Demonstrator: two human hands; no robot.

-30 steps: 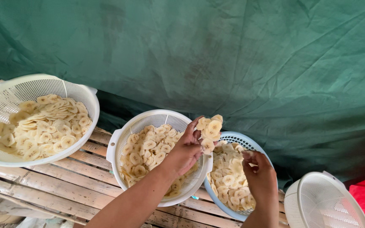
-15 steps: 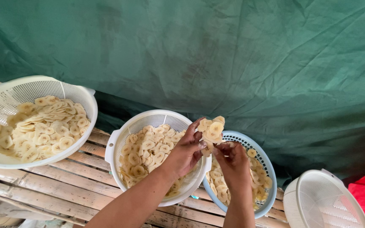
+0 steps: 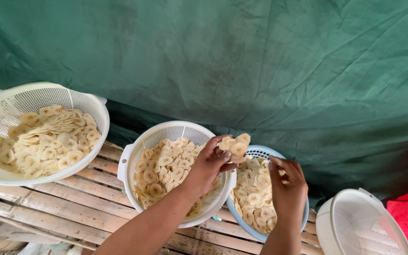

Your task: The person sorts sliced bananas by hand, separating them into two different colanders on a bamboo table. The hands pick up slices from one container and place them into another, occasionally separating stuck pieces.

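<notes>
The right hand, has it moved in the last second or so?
Yes. The right hand had risen from low in the blue colander to meet the left hand's banana slices, and has now drawn back, down and rightward.

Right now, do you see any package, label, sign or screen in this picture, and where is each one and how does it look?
None: no package, label, sign or screen is in view.
Containers only: three white colanders and a blue colander stand on a slatted bench.
Behind them hangs a plain green tarpaulin.
</notes>
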